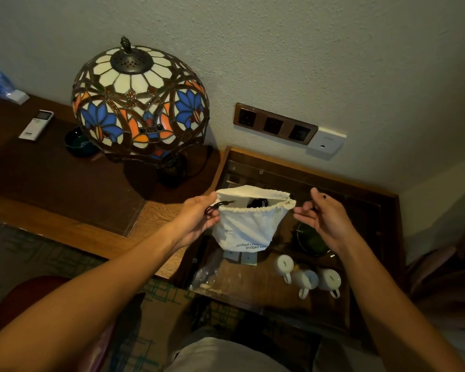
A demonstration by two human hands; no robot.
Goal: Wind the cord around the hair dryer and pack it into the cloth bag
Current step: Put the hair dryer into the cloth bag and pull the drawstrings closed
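A white cloth bag [246, 226] with dark printed text hangs in the air over a glass-topped compartment. Its mouth is open, and something dark, likely the hair dryer's black cord [258, 203], shows inside; the dryer body is hidden by the cloth. My left hand [199, 217] pinches the bag's left rim together with the black drawstring. My right hand [324, 217] is at the bag's right rim, fingers curled near the drawstring end; whether it grips the string is unclear.
A stained-glass lamp [140, 103] stands on the wooden desk [65, 183] to the left, with a remote control [36, 125] behind it. Three white mugs [306, 277] lie under the glass top. Wall sockets [274, 126] sit above. A red chair [38, 291] is at lower left.
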